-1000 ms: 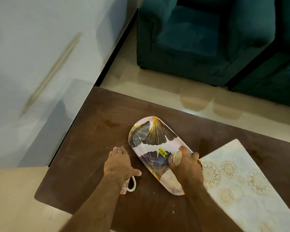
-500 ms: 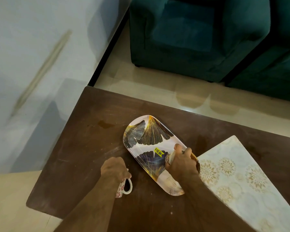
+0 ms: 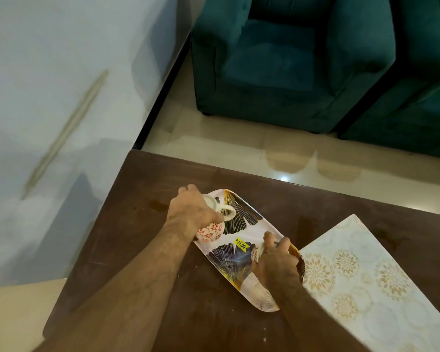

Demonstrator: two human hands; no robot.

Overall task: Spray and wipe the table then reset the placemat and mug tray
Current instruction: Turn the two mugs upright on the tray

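An oval mug tray [image 3: 252, 232] with dark fan-leaf patterns and a yellow price sticker lies on the brown table [image 3: 117, 245]. My left hand [image 3: 192, 212] is shut on a white mug with red flowers [image 3: 211, 231], held tipped over the tray's far left end, its handle pointing right. Near the tray's right side my right hand [image 3: 274, 260] is closed around a second, pale mug [image 3: 255, 252] that is mostly hidden by the fingers. A cream placemat [image 3: 366, 280] with gold medallions lies on the table just right of the tray.
A white cabinet [image 3: 61, 97] with a long handle stands against the table's left edge. Teal armchairs [image 3: 290, 59] sit beyond the table across a strip of beige tiled floor [image 3: 239, 153]. The table's near left corner is close to my left forearm.
My left hand has lifted the flowered mug off the table left of the tray and carried it up over the tray's far end. My right hand has stayed on its mug.
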